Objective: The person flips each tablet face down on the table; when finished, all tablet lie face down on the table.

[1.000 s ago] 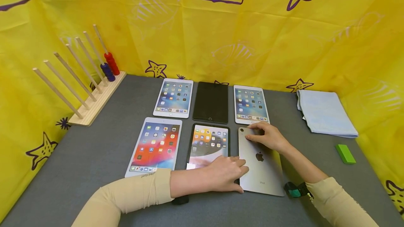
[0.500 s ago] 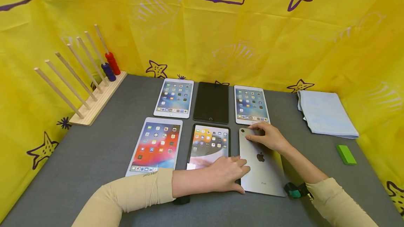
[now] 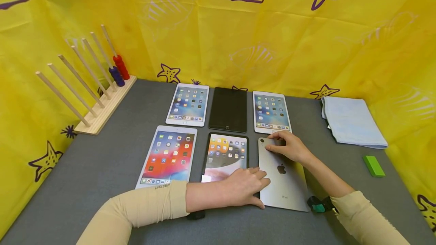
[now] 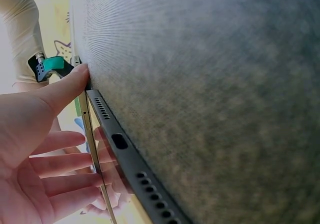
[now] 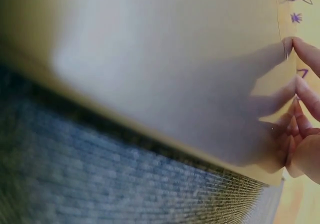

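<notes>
A silver iPad (image 3: 282,180) lies back up at the front right of two rows of tablets. My right hand (image 3: 289,147) reaches over its far end, fingertips at the far edge and thumb on the back by the camera lens. In the right wrist view the fingertips (image 5: 300,79) meet their own reflections. My left hand (image 3: 246,187) rests along its left edge, its thumb at the near left corner. In the left wrist view its relaxed fingers (image 4: 70,166) lie along the thin edge. Beneath the left wrist is a black-framed tablet (image 3: 226,154), screen lit and partly hidden.
A white tablet (image 3: 170,154) lies at the left, partly under the left sleeve. Behind are two more white tablets (image 3: 188,105) (image 3: 271,112) and a black one (image 3: 228,109). A wooden peg rack (image 3: 105,105) stands left; a blue cloth (image 3: 354,122) and green block (image 3: 373,166) lie right.
</notes>
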A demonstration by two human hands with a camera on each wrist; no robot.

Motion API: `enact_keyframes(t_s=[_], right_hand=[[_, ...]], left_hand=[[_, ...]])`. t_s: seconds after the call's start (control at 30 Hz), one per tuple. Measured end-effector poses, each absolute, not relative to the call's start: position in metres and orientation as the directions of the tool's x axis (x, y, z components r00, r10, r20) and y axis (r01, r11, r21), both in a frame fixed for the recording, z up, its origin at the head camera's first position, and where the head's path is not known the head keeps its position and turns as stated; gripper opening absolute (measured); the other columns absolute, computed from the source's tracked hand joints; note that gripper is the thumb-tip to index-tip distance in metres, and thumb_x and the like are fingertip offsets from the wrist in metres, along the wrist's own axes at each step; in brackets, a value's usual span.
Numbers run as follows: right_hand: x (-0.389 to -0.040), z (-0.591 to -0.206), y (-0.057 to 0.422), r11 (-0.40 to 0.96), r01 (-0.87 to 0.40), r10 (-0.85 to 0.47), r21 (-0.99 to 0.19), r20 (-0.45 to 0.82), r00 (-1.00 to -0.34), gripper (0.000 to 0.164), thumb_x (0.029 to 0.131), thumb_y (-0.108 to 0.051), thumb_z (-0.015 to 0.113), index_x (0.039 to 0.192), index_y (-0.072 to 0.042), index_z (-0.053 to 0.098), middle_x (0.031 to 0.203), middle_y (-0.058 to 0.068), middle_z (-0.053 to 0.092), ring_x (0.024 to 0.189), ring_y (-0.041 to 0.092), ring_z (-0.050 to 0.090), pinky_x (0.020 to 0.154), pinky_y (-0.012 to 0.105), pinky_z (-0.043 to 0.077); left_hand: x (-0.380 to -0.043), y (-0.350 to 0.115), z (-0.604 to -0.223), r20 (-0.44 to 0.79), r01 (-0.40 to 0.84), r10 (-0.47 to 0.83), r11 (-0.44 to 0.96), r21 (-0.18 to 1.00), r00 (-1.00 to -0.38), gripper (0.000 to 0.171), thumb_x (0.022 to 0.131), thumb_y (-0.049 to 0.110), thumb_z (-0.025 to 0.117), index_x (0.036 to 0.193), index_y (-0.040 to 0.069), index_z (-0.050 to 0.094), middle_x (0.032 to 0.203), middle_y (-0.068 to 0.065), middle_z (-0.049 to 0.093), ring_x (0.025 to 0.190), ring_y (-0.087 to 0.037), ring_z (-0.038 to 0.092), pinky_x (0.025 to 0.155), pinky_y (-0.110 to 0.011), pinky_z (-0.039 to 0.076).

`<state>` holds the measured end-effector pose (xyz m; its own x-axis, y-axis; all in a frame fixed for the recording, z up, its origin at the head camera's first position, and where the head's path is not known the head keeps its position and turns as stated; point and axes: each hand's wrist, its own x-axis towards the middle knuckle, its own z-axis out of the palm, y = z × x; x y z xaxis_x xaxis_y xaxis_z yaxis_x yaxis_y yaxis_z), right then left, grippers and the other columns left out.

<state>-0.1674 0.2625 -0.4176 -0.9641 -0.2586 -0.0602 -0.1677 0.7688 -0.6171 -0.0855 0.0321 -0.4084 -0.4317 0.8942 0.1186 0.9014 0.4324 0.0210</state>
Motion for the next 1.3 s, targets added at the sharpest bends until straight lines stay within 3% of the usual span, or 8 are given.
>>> enact_keyframes(t_s=[0.57,0.83,0.93,1.1,1.3], right_hand=[[-0.169,-0.419,0.261,0.750,-0.180,-0.269,-0.637,-0.045,-0.962,0.035,0.086,-0.029,0.076,0.114,-0.008,0.068,0.113,0.012,0.061,0.100,0.028,0.053,0.087,0.045,0.043],[-0.167,-0.413,0.255,0.730,-0.194,-0.309,-0.655,-0.063,-0.949,0.038,0.086,-0.025,0.075,0.119,-0.008,0.067,0.117,0.012,0.062,0.104,0.028,0.054,0.090,0.046,0.043],[-0.165,-0.411,0.252,0.720,-0.177,-0.308,-0.671,-0.081,-0.948,0.039,0.088,-0.026,0.074,0.122,-0.010,0.066,0.121,0.011,0.061,0.107,0.028,0.054,0.093,0.046,0.043],[-0.157,-0.404,0.244,0.629,-0.119,-0.301,-0.768,-0.099,-0.949,0.040,0.091,-0.025,0.070,0.126,-0.007,0.063,0.127,0.013,0.059,0.119,0.034,0.054,0.099,0.051,0.044],[-0.146,-0.397,0.229,0.522,-0.027,-0.279,-0.853,-0.140,-0.950,0.042,0.095,-0.019,0.064,0.133,-0.003,0.055,0.133,0.017,0.054,0.124,0.039,0.049,0.101,0.053,0.042]], left_hand=[[-0.085,0.033,-0.410,0.096,0.901,0.899,0.432,-0.030,-0.428,0.054,0.080,0.065,0.066,0.111,0.020,0.065,0.106,0.003,0.061,0.103,-0.016,0.062,0.071,-0.023,0.056],[-0.084,0.033,-0.410,0.112,0.902,0.900,0.428,-0.052,-0.421,0.054,0.079,0.065,0.066,0.112,0.022,0.065,0.103,0.004,0.060,0.097,-0.012,0.060,0.064,-0.021,0.053],[-0.084,0.032,-0.409,0.097,0.907,0.906,0.418,-0.048,-0.413,0.055,0.082,0.064,0.065,0.117,0.022,0.064,0.107,0.003,0.060,0.099,-0.013,0.060,0.070,-0.022,0.054],[-0.085,0.025,-0.404,0.020,0.881,0.890,0.446,0.157,-0.455,0.054,0.087,0.057,0.065,0.128,0.021,0.062,0.130,-0.002,0.058,0.121,-0.017,0.054,0.094,-0.027,0.048],[-0.092,0.006,-0.400,0.026,0.701,0.820,0.471,0.536,-0.571,0.049,0.091,0.044,0.065,0.132,0.017,0.061,0.139,-0.004,0.053,0.127,-0.014,0.049,0.101,-0.028,0.044]])
